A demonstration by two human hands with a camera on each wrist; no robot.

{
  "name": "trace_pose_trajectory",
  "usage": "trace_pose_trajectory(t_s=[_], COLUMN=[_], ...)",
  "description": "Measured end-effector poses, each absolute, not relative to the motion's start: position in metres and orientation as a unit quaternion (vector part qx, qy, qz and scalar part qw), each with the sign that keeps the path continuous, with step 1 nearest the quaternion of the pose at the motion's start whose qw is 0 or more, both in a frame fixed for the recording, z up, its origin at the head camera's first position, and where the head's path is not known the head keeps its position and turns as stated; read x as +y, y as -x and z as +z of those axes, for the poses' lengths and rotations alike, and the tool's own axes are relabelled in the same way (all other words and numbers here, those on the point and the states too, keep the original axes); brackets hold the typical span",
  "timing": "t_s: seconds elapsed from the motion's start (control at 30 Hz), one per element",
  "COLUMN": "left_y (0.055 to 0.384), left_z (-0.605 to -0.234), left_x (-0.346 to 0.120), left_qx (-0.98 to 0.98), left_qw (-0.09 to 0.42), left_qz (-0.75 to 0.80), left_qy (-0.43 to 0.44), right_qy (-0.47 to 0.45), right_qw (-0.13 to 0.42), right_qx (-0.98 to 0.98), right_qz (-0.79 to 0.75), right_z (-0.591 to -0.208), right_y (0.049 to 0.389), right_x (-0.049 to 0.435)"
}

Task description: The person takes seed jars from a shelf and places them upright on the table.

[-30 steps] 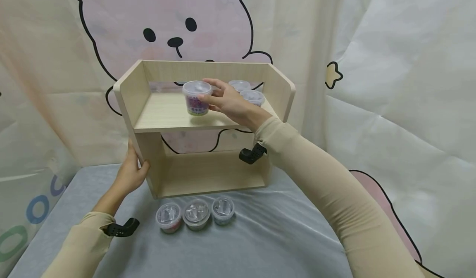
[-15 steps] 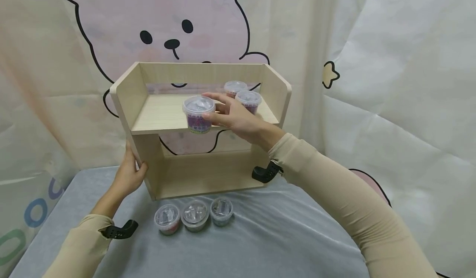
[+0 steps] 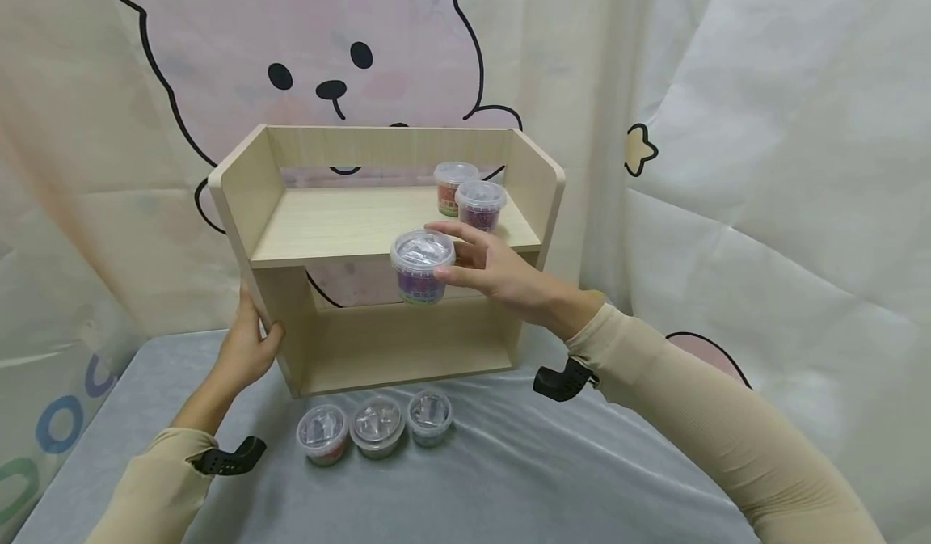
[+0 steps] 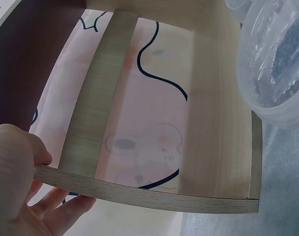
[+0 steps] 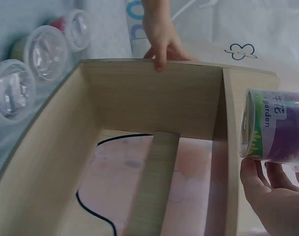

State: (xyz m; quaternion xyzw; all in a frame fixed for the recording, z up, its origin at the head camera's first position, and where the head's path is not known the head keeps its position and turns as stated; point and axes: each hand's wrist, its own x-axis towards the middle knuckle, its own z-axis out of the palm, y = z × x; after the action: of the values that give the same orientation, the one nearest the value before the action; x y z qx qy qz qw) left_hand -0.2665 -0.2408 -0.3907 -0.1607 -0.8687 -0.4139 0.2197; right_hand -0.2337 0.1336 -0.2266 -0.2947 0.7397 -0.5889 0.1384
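My right hand [image 3: 509, 277] grips a lidded clear plastic tub [image 3: 419, 284] with a purple label, held upright in front of the upper board's front edge. In the right wrist view the label of this tub [image 5: 280, 128] carries the word "garden". My left hand [image 3: 249, 350] holds the left side panel of a pale two-tier wooden shelf [image 3: 320, 225], thumb on one face and fingers on the other in the left wrist view. On the upper board's right end stand an orange-labelled tub [image 3: 449, 196] and, nearer, a purple tub [image 3: 480, 217].
Three lidded tubs stand in a row on the grey-blue cloth before the shelf: a left tub [image 3: 322, 435], a middle tub [image 3: 377, 428] and a right tub [image 3: 429, 419]. Behind the shelf hangs a printed curtain [image 3: 407, 43].
My right hand has brought the purple-labelled tub from above the upper board forward, down and slightly right, past its front edge. My left hand keeps its hold on the shelf's side.
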Motion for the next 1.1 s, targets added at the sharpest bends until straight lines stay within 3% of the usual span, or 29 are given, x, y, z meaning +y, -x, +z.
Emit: trace_pose_trajectory(t_s=[0.73,1.1], left_y=[0.262,0.26], left_z=[-0.397,-0.395], left_x=[-0.233,-0.236], left_qx=[-0.893,-0.891], left_qw=[0.245,0.237], left_qz=[-0.371,-0.376], left_qy=[0.074,0.087], right_qy=[0.24,0.222], right_qw=[0.154,0.16], right_qx=[0.747,0.747], right_qz=[-0.6,-0.606], right_z=[-0.292,-0.336], right_y=[0.226,0.228], right_x=[0.172,0.186])
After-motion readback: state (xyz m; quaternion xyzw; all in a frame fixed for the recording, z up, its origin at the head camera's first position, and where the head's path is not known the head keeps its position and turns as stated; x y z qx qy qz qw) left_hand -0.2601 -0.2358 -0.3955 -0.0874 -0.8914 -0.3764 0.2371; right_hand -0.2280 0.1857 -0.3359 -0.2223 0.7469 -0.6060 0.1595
